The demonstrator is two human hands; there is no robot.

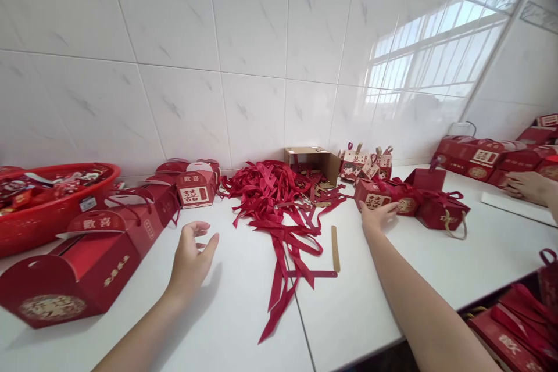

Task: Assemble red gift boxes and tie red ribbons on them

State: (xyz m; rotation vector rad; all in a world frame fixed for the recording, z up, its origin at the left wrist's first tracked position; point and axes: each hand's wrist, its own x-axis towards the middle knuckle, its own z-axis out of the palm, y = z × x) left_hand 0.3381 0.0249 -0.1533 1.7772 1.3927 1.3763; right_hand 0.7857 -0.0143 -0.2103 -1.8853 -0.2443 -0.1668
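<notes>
Ribbons of glossy dark-red fabric (264, 183) are heaped on the white tabletop (244, 314). To their left, the left hand (192, 261) is held above the surface, thumb and fingers parted. To their right, a red cardboard box with a cream label (374, 199) is touched by the right hand (377, 216); whether it is clamped cannot be told.

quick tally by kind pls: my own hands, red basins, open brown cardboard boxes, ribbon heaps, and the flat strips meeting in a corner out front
Left hand and right hand: 2
Red basin: 1
Brown cardboard box: 1
Ribbon heap: 1
Gold strip and dark red strip: 2
Total: 7
</notes>
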